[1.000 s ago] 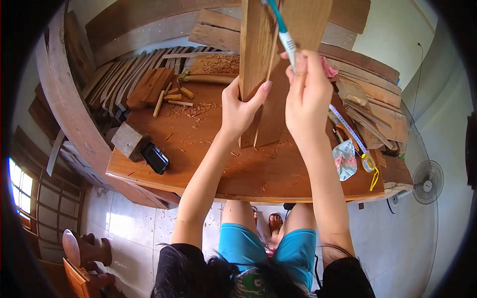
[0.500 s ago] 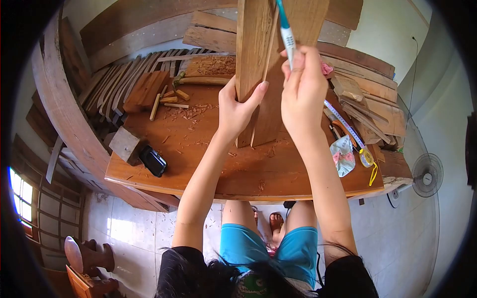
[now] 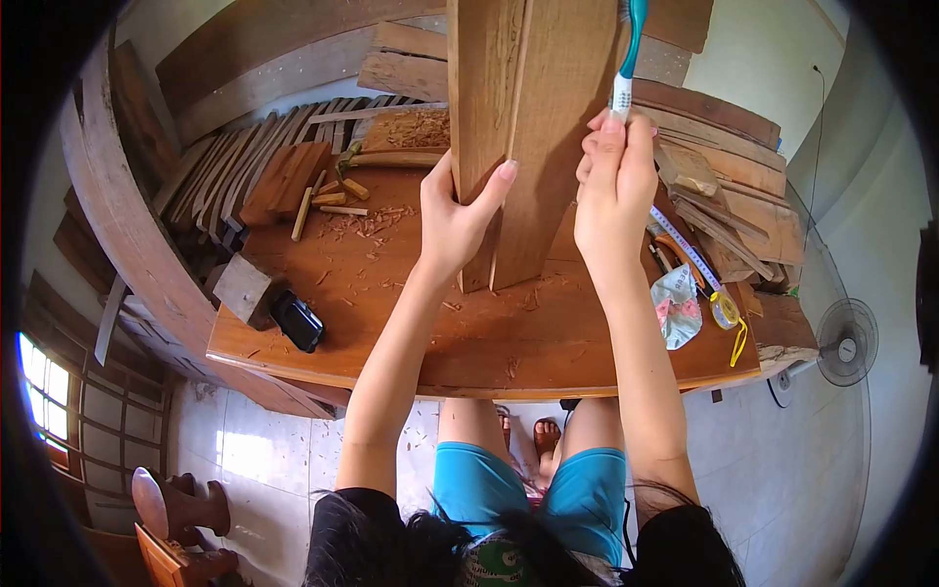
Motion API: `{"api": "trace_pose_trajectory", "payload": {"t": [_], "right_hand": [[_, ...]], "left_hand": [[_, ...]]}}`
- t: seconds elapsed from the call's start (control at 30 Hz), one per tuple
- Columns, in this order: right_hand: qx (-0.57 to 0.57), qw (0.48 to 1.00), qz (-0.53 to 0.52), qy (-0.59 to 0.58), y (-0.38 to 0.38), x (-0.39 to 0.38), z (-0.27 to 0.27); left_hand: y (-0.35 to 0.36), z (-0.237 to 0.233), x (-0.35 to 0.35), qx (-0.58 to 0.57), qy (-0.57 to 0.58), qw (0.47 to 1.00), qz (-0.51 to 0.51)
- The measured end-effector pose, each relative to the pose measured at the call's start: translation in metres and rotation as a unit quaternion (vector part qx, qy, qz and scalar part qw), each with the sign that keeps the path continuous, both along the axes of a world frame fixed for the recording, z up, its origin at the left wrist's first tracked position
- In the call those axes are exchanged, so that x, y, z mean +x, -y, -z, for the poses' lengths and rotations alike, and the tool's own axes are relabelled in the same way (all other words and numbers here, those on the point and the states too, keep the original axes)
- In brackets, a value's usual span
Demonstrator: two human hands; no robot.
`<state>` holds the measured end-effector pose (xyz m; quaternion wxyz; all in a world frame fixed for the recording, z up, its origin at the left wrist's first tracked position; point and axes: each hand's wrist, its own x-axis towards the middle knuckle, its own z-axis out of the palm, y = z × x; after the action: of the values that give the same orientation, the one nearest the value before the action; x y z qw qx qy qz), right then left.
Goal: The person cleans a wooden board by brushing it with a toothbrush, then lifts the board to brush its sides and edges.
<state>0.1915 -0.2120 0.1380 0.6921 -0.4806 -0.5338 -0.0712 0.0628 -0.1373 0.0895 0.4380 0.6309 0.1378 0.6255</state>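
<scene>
A tall wooden piece (image 3: 558, 127) stands on the table, its upper end beyond the top of the view. A narrow groove or seam runs lengthwise down it. My left hand (image 3: 458, 217) is closed around its left edge, thumb pressed on the front face and fingers behind. In my right hand (image 3: 618, 181) is a teal and white toothbrush (image 3: 633, 44), pinched by the white handle with the head pointing up. The bristles lie right at the wood's right edge, near the top of the view.
Wood shavings (image 3: 367, 223) litter the brown table (image 3: 391, 333). A hammer (image 3: 391, 158) and chisels lie at the back left. A black tray (image 3: 297, 320) sits beside a wood block (image 3: 245, 286). To the right are a tape measure (image 3: 725, 309), a patterned pouch (image 3: 677, 308) and stacked boards (image 3: 738, 210).
My right hand and the toothbrush have moved right, from in front of the wood to its right edge. The wooden piece and my left hand have shifted slightly left.
</scene>
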Motion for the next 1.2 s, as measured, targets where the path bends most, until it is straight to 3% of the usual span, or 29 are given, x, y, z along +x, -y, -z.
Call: {"api": "trace_pose_trajectory", "payload": {"t": [0.07,0.13,0.3,0.4,0.43,0.47,0.6,0.63,0.77,0.9,1.07,1.13,1.2], "right_hand": [[-0.016,1.0,-0.018,-0.007,-0.001,-0.003,0.003],[-0.039,0.996,-0.04,0.064,0.004,-0.011,0.005],[-0.024,1.0,-0.016,0.007,-0.004,0.003,-0.017],[0.032,0.995,0.012,0.091,-0.008,-0.007,-0.017],[-0.032,0.992,0.011,0.118,0.001,-0.014,-0.018],[-0.008,0.988,0.026,0.152,-0.005,-0.014,-0.013],[0.028,0.997,0.037,0.067,-0.002,-0.007,-0.021],[-0.016,1.0,0.002,0.008,0.001,-0.005,-0.021],[-0.007,0.994,0.0,0.108,0.002,-0.008,0.009],[-0.075,0.997,0.031,-0.004,0.016,0.0,0.013],[-0.118,0.986,-0.013,0.118,0.022,-0.004,0.058],[-0.124,0.985,0.019,0.119,0.022,0.002,0.071],[-0.11,0.992,0.03,0.047,0.021,0.017,0.071]], "left_hand": [[-0.001,0.0,0.0,-0.002,0.003,1.0,-0.008],[-0.005,0.002,0.0,-0.009,0.003,1.0,-0.02],[-0.005,0.002,-0.002,-0.006,0.001,1.0,-0.027],[-0.006,0.003,-0.002,0.002,-0.014,0.999,-0.032],[-0.006,0.004,-0.005,0.003,-0.028,0.999,-0.035],[-0.005,0.004,-0.004,0.004,-0.043,0.998,-0.036],[-0.003,0.004,-0.003,-0.005,-0.037,0.999,-0.023],[-0.003,0.004,-0.002,0.002,-0.038,0.999,-0.031],[-0.001,0.001,0.001,-0.012,0.003,1.0,-0.02],[-0.006,0.001,-0.004,-0.026,-0.009,0.999,-0.021],[-0.007,0.001,-0.001,-0.022,0.012,1.0,-0.004],[-0.008,0.003,-0.003,-0.029,-0.001,1.0,0.006],[-0.008,0.003,-0.001,-0.018,0.001,1.0,0.002]]}}
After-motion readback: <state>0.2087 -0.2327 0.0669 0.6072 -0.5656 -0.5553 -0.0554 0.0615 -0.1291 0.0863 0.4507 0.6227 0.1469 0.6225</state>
